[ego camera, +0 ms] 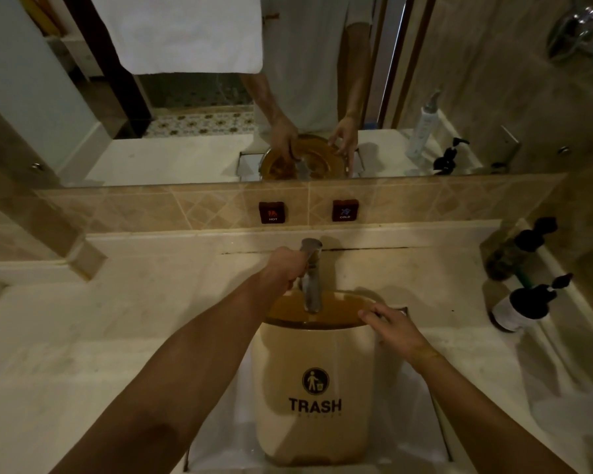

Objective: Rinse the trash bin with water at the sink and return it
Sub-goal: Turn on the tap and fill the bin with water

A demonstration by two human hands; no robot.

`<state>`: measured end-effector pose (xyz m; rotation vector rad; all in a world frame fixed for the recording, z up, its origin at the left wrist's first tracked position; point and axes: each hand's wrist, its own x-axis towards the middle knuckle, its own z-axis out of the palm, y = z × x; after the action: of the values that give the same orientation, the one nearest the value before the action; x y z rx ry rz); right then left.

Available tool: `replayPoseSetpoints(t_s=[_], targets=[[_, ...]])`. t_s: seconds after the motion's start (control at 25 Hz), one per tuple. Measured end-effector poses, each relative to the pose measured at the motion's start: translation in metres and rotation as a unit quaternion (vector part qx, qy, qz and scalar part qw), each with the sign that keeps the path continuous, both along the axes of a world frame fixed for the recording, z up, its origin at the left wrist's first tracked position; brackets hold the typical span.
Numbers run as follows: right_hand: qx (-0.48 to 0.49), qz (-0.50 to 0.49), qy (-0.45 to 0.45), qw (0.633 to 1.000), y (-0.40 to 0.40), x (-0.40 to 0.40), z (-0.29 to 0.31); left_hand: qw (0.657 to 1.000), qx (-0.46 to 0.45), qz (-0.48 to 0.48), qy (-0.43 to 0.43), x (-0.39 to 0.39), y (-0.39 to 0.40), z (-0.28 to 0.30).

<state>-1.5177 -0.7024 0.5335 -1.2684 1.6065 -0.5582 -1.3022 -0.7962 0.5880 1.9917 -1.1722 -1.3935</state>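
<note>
Head view: trash bin (317, 388) stands upright in the sink (421, 436), mouth directly under the faucet (310, 278) spout so water would land inside. Left hand (286, 265) is curled around the faucet handle, looks like it's working the tap; can't tell if water is running. Right hand (396, 328) rests on the bin's right rim, fingers fairly straight, likely just steadying it against tipping. Bin is cream plastic, rounded body, "TRASH" and a pictogram printed on the front, amber-brown interior or liner visible at the rim. Pump bottles (519, 304) sit well apart on the bench (83, 336), right side.
</note>
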Motion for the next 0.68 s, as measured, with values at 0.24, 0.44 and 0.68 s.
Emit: replayPoseSetpoints(t_s=[0.24, 0.44, 0.68], targets=[[-0.015, 0.017, 0.034, 0.999, -0.004, 0.008, 0.008, 0.988, -0.096, -0.099, -0.068, 0.016, 0.018, 0.002], [-0.123, 0.064, 0.083, 0.987, 0.007, 0.013, 0.007, 0.928, -0.241, -0.204, -0.196, 0.062, 0.08, -0.031], [-0.126, 0.142, 0.137, 0.972, 0.007, 0.014, -0.007, 0.899, -0.231, -0.263, -0.262, 0.078, 0.115, -0.066]])
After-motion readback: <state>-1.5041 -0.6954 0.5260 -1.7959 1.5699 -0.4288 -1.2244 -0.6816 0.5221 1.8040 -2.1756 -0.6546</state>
